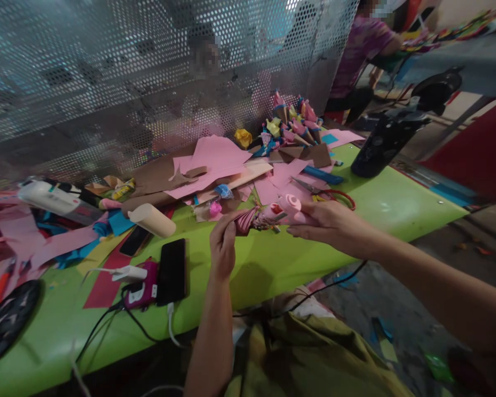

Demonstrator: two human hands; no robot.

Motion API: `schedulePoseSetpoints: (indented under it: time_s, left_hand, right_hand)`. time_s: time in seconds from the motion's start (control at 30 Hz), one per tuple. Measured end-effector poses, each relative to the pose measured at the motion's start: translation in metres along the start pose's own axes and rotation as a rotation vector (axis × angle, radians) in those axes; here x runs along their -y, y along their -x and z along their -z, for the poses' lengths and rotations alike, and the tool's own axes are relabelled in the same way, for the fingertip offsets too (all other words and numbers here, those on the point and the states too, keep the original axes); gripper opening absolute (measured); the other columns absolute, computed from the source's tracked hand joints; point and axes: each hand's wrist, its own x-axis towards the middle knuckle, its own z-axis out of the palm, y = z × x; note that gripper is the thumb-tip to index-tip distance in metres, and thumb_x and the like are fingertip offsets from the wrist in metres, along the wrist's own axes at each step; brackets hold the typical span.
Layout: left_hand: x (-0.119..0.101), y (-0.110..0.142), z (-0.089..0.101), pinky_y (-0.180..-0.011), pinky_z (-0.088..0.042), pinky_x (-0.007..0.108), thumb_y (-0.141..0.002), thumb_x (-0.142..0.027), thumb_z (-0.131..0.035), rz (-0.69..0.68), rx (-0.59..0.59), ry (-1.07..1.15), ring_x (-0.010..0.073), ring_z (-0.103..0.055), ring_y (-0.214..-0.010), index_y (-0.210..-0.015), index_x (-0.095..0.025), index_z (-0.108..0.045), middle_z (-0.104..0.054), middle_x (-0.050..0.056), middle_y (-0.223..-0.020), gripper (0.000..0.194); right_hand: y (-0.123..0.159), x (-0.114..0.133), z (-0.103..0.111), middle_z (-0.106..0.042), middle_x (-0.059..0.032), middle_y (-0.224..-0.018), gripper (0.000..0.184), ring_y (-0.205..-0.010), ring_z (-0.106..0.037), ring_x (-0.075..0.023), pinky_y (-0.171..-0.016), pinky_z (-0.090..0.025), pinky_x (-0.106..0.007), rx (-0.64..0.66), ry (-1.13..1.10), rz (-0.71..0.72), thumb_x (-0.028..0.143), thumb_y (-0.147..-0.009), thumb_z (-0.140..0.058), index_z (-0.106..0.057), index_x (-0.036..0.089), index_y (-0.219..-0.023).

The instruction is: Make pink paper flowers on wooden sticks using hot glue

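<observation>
My left hand (222,245) pinched the pleated, duskier end of a pink paper piece (290,204) between thumb and fingers; my right hand (334,226) was closed around its paler, rolled end. Piece held above the green table (380,212); detail at its middle too blurred to read. Red-handled scissors (343,194) lay just beyond my right hand, pink sheets (215,162) farther back, a black phone (172,273) left of my left hand.

We face a perforated metal screen (140,94) beyond a green table (392,207), with a greyish table (475,58) far right and dingy floor (471,286) near right.
</observation>
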Motion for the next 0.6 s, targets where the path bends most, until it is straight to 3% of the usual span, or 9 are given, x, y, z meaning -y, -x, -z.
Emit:
schedulePoseSetpoints:
  time_s: [0.3,0.6]
  left_hand:
    - [-0.0015,0.0003,-0.0001,-0.091,-0.054,0.035,-0.097,-0.043,-0.050,0.001,0.002,0.001,0.0217,-0.070,-0.101,-0.105,-0.022,-0.077,-0.077,0.007,-0.107,0.035]
    - [0.0004,0.0008,-0.0007,-0.080,-0.055,0.030,-0.098,-0.039,-0.051,-0.028,0.014,0.027,0.0198,-0.070,-0.098,-0.107,-0.023,-0.077,-0.077,0.007,-0.108,0.032]
  right_hand:
    - [0.0027,-0.0010,-0.0001,-0.048,0.0035,-0.058,0.037,-0.052,-0.040,-0.0111,-0.053,-0.025,-0.027,-0.005,-0.018,-0.019,0.055,-0.088,-0.058,-0.057,0.021,-0.075]
    - [0.0033,-0.0008,0.0007,-0.045,0.0043,-0.058,0.038,-0.052,-0.039,-0.0109,-0.052,-0.025,-0.026,0.029,-0.027,-0.036,0.056,-0.087,-0.057,-0.056,0.020,-0.075]
